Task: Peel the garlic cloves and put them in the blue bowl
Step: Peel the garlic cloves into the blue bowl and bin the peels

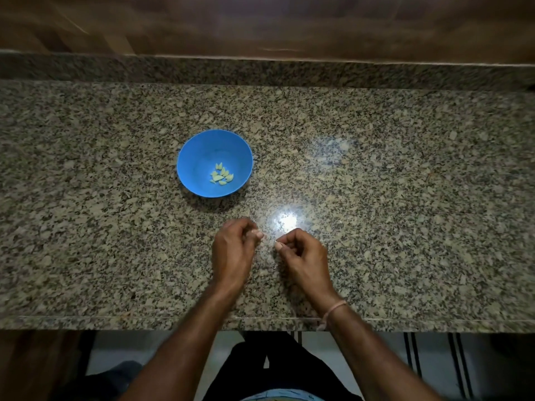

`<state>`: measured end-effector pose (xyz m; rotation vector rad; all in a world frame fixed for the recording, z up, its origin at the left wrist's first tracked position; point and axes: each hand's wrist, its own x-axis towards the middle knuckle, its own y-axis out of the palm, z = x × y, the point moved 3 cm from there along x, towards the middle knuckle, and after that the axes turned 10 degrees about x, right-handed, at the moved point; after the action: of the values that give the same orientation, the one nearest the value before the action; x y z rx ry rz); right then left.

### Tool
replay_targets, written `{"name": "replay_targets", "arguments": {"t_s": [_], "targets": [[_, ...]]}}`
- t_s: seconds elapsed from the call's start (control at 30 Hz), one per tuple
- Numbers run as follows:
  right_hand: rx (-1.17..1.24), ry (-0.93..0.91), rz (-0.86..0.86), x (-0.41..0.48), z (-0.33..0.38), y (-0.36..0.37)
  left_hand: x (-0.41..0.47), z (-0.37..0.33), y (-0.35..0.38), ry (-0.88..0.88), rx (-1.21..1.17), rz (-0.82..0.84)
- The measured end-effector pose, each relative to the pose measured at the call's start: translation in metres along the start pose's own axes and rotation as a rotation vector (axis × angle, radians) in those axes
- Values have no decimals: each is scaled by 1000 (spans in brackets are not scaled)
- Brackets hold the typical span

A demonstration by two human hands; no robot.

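Note:
The blue bowl (pixel 197 151) stands on the granite counter, left of centre, with several peeled pale garlic cloves (pixel 221 176) lying in its bottom. My left hand (pixel 234 250) hovers below the bowl with its fingers curled and fingertips pinched together on what seems to be a small garlic clove, mostly hidden. A short gap to its right, my right hand (pixel 304 253) also has its fingers curled, with thumb and forefinger pinching a tiny pale scrap that looks like garlic skin. The hands are apart and do not touch.
The speckled granite counter (pixel 405 198) runs the full width, with a raised back ledge and a wooden wall behind it. A bright light reflection sits just above my hands. The counter's front edge lies under my forearms.

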<state>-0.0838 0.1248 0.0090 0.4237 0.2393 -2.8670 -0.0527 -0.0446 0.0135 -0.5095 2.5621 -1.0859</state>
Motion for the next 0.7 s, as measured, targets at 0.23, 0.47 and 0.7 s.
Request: {"name": "replay_targets", "arguments": {"t_s": [0.23,0.47,0.7], "targets": [[-31,105,16,-10,-4,9,12,7,7,197,261,-22],[-329,32,-7,-8,-4,22,-52,40,9,116,260,-60],[-446,44,-57,-3,-2,28,-46,46,8,126,248,-1]]}}
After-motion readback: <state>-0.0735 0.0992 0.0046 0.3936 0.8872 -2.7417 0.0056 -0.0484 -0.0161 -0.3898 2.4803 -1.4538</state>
